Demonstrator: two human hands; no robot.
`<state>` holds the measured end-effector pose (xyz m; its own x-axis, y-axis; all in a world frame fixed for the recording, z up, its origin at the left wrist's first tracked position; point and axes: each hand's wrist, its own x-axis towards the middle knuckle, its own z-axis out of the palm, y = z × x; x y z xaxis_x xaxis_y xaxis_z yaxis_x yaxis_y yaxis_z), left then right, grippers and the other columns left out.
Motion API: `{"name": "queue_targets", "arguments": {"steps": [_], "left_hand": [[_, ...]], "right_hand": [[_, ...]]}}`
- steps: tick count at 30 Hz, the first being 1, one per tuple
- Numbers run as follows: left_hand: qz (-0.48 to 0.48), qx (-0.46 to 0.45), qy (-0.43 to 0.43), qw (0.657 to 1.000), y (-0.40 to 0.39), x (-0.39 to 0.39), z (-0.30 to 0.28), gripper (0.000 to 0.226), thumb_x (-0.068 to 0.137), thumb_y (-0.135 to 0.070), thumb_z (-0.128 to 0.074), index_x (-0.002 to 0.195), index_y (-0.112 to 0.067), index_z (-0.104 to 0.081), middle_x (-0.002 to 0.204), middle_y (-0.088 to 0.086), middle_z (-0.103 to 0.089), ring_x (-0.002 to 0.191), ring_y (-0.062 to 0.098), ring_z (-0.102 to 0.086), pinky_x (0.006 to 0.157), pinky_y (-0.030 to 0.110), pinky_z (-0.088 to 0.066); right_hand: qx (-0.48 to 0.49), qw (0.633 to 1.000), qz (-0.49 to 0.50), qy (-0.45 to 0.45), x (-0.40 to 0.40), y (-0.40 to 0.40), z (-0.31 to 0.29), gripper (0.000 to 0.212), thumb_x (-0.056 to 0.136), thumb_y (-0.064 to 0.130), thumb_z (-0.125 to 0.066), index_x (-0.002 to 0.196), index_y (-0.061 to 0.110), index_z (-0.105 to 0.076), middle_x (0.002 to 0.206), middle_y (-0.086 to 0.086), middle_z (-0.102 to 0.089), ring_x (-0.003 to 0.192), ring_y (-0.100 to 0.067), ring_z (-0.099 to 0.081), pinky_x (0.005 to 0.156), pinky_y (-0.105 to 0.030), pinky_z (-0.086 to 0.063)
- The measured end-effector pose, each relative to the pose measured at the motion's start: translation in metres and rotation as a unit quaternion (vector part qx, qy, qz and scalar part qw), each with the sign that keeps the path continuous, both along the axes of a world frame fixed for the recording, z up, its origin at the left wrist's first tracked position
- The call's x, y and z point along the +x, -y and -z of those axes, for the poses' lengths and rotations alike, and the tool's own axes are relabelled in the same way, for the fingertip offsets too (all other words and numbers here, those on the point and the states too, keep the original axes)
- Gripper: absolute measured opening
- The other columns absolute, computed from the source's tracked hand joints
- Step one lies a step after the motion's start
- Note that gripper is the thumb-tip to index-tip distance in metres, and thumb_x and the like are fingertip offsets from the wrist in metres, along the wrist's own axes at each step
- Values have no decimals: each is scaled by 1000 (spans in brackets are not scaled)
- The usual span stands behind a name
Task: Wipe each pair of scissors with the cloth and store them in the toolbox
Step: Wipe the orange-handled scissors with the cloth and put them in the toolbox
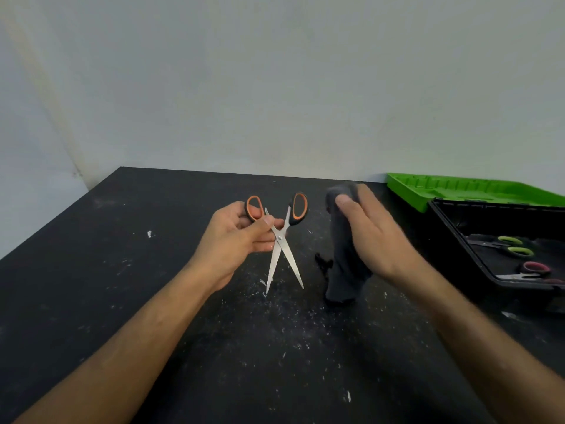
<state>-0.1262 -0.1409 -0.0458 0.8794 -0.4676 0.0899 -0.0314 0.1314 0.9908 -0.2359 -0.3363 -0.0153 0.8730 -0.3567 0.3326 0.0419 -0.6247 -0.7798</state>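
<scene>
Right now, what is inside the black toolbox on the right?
Inside the black toolbox lie two pairs of scissors: green-handled scissors farther back and pink-handled scissors nearer. The toolbox runs past the picture's right edge, so that part of its inside cannot be seen.

Three pairs of scissors all told: one orange pair (282, 240) mid-frame, a green pair (510, 244) and a pink pair (532, 270) at right, plus one cloth (344, 255) and one toolbox (452, 228).
</scene>
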Motion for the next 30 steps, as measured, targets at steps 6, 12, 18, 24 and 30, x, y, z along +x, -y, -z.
{"name": "queue_targets", "arguments": {"steps": [6, 12, 18, 24, 30], "left_hand": [[49, 10, 27, 998, 5, -2, 7, 9, 98, -2, -62, 96, -6, -55, 83, 16, -70, 75, 22, -73, 71, 32, -62], [34, 4, 46, 998, 8, 4, 6, 16, 98, 3, -60, 91, -10, -53, 89, 24, -68, 71, 20, -68, 68, 28, -61], [22, 19, 39, 999, 3, 5, 16, 12, 100, -1, -60, 96, -8, -51, 95, 16, -80, 88, 34, -74, 69, 28, -60], [32, 10, 34, 999, 11, 0, 17, 15, 99, 2, -60, 92, -9, -54, 85, 18, -70, 74, 23, -68, 67, 27, -61], [48, 11, 41, 998, 9, -1, 16, 7, 100, 0, -59, 101, -3, -53, 94, 16, -80, 87, 37, -74, 70, 29, -61]], "right_hand": [[-359, 927, -76, 75, 15, -19, 33, 28, 98, 36, -58, 124, 27, -57, 116, 1, -50, 83, -22, -61, 56, -41, -56], [-259, 952, 16, 162, 31, -17, 48, 32, 95, 36, -68, 124, 24, -67, 114, -1, -54, 86, -18, -61, 63, -36, -57], [-110, 967, 129, 189, 48, 10, 33, 16, 95, 31, -70, 90, 16, -70, 86, 2, -49, 72, -3, -48, 69, -28, -40], [-338, 929, -43, 147, 22, -6, 48, 21, 92, 37, -71, 106, 22, -70, 104, 1, -53, 79, -16, -58, 60, -33, -56], [-155, 964, 120, 181, 48, 18, 33, 21, 92, 34, -73, 78, 24, -61, 80, 2, -50, 69, -10, -46, 64, -30, -38]]}}
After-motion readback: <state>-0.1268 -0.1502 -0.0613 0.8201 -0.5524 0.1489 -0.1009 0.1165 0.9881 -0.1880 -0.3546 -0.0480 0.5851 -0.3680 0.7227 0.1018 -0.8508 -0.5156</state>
